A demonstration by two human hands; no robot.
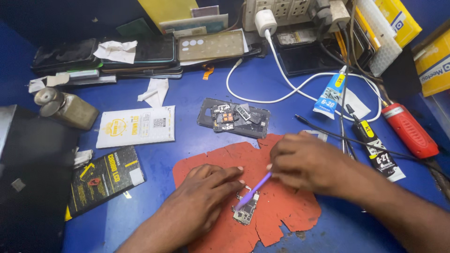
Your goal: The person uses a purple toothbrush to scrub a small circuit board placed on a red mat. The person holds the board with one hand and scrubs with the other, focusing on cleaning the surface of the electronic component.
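A small phone circuit board [245, 212] lies on a torn red mat [281, 206] on the blue worktop. My left hand [206, 192] rests flat on the mat, its fingertips touching the board's left edge. My right hand [307, 161] grips a thin purple tool [253, 191] whose tip presses on the board. Behind the mat lies an opened black phone body [234, 119] with exposed parts.
Two glue tubes [330, 96] [375, 147], a red-handled tool [408, 130] and black wires lie at the right. A white charger cable [281, 70] loops at the back. Stacked phones [117, 56], a white packet [136, 125], a black packet [105, 178] and a metal bottle [65, 107] sit at the left.
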